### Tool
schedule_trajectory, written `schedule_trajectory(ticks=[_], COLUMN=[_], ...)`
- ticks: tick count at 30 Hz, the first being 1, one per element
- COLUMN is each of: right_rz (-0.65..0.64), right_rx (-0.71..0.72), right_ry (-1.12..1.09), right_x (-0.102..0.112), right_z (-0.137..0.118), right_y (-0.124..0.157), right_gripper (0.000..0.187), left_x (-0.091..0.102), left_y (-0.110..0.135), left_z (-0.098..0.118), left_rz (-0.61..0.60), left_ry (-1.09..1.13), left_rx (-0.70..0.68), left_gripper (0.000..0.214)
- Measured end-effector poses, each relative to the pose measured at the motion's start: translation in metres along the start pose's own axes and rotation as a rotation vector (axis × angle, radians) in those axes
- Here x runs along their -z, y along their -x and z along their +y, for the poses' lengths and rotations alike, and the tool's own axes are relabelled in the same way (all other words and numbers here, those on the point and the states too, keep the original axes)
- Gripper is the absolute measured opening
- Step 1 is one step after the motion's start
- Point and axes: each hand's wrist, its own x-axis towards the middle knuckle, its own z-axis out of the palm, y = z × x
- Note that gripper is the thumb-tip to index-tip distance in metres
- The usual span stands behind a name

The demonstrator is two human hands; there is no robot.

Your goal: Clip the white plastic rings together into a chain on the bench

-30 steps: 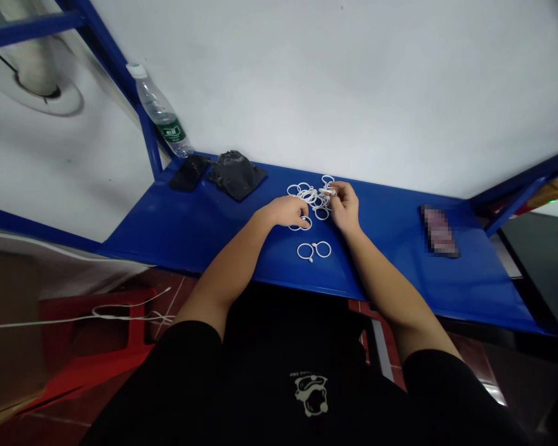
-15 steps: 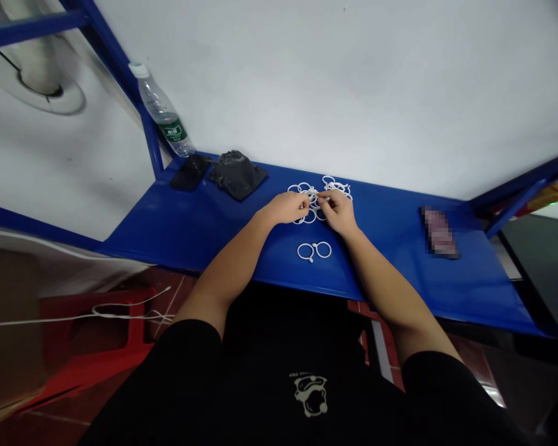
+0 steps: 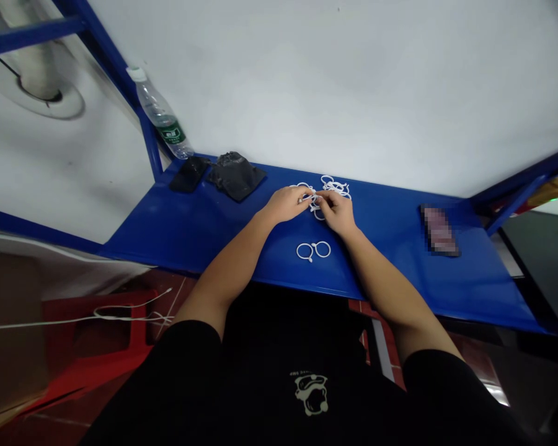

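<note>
My left hand is closed, its thumb and fingertips pinching a white ring that is mostly hidden by the fingers. Fingertip to fingertip with it, my right hand pinches at the same spot. Under and around both hands lie several thin white rings with small knobs. A heap of similar rings sits just behind my right hand. Closer to me, two white rings lie side by side on the blue table, touching; I cannot tell whether they are joined.
Toward the back left are a black pouch, a dark flat phone-like object and a plastic bottle leaning in the corner. A pixelated phone-shaped object lies on the right. The white wall borders the table's back.
My left fingers have stretched further right and now meet the right fingertips, covering more of the rings beneath. My right hand stays nearly in place. The two front rings are unmoved.
</note>
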Motion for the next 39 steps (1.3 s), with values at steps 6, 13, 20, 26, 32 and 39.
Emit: schedule_trajectory(ticks=[6, 13, 20, 26, 32, 39], right_rz=[0.057, 0.162, 0.165, 0.146, 0.106, 0.028], right_rx=[-0.004, 0.009, 0.037, 0.081, 0.166, 0.255], right_ry=[-0.004, 0.02, 0.034, 0.049, 0.0, -0.02], right_x=[0.0, 0.0, -0.001, -0.002, -0.002, -0.001], right_z=[0.0, 0.002, 0.006, 0.006, 0.004, -0.004], right_y=[0.002, 0.003, 0.003, 0.005, 0.007, 0.007], right_gripper=[0.023, 0.022, 0.022, 0.023, 0.028, 0.033], left_x=[-0.001, -0.011, -0.015, -0.022, -0.032, -0.03], left_y=[0.001, -0.001, 0.001, -0.001, -0.006, -0.004], left_z=[0.003, -0.001, 0.006, 0.005, -0.004, -0.002], left_rz=[-0.056, -0.06, -0.083, -0.031, 0.024, -0.009], left_ry=[-0.006, 0.036, 0.027, 0.003, 0.156, 0.325], left_rx=[-0.046, -0.075, -0.087, -0.057, -0.04, -0.083], left_gripper=[0.027, 0.025, 0.025, 0.022, 0.016, 0.019])
